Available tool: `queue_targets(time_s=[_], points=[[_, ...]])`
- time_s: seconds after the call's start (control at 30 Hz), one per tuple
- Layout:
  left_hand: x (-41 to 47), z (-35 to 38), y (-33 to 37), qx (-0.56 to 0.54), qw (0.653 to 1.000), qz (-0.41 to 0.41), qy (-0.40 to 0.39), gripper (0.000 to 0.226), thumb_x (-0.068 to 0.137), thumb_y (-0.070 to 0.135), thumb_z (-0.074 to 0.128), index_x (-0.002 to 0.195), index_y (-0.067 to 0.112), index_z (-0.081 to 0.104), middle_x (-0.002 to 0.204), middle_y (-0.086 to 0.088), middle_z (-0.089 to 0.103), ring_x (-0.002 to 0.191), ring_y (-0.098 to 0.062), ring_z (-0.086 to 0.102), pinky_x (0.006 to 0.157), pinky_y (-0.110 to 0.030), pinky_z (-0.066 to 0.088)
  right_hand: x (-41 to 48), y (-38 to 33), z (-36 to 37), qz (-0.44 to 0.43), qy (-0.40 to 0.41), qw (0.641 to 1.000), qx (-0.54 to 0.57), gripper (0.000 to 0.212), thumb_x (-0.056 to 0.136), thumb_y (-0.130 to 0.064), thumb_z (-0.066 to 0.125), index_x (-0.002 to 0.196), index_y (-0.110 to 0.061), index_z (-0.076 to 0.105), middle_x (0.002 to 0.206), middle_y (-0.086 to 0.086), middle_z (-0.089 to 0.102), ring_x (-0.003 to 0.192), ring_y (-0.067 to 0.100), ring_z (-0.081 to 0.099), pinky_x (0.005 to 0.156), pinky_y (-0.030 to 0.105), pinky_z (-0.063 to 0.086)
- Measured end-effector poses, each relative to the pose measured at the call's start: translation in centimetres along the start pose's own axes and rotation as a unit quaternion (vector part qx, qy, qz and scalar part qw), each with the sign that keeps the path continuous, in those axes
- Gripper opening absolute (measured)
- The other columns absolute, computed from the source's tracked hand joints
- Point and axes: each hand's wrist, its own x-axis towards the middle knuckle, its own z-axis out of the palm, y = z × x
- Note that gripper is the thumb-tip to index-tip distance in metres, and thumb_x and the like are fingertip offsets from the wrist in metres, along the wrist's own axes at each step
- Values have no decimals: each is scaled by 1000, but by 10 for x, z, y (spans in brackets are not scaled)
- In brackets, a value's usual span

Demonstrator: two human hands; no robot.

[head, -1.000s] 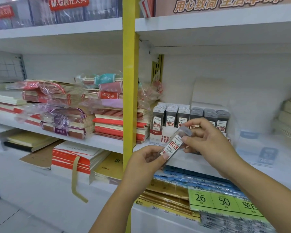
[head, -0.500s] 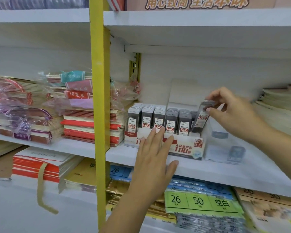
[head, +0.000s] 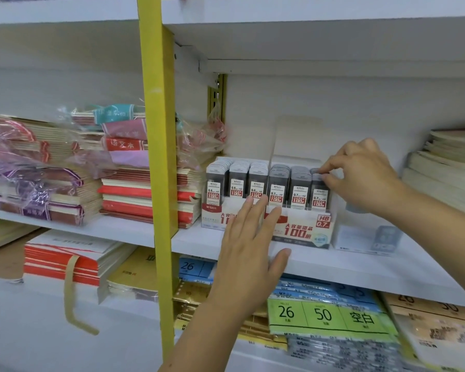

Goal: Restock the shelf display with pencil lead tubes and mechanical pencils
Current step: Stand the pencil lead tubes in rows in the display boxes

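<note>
Two hands, two jobs. With the right hand (head: 360, 181), fingertips (head: 332, 182) pinched on the top of the tube (head: 319, 194) at the right end of the front row, press straight down until level with its neighbours (head: 298, 191); avoid tilting it against the next column. With the left hand (head: 249, 253), open and flat, fingers (head: 255, 210) straight and seemingly against the front of the box (head: 304, 232), brace against sliding back on the shelf (head: 360, 267). Judging by height, nearly home; release only once seated, then lift away without dragging it out
</note>
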Motion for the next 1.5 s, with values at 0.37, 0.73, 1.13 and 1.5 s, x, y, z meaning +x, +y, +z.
queue_targets(time_s=[0.37,0.73,1.13,1.5], points=[[-111,-4,-4,-49,995,-14,-86,41,95,33,53,133,20,56,130,1,54,121,-14,44,98,-16,29,-164,-40,27,-8,-38,902,429,23,94,-22,53,103,-40,62,89,-13,63,76,8,60,64,17,47],[-337,114,-50,-99,802,-345,-477,57,95,27,66,146,13,46,147,-11,48,133,-24,47,106,-23,31,-424,-44,266,271,-565,722,294,36,96,-22,55,133,-21,52,129,3,56,106,25,64,89,36,50],[-391,202,-64,-83,824,-352,-437,53,88,23,71,139,24,53,143,-2,50,133,-23,40,114,-32,27,-489,-76,349,302,-524,761,236,47,88,-31,68,129,-17,50,124,6,57,107,24,56,85,32,47],[-366,252,-85,-3,798,-251,-548,71,81,23,74,143,38,44,142,2,38,128,-24,34,110,-46,29,-502,-49,345,350,-541,713,275,41,89,-29,64,126,-18,52,119,5,52,95,15,52,79,26,41]])
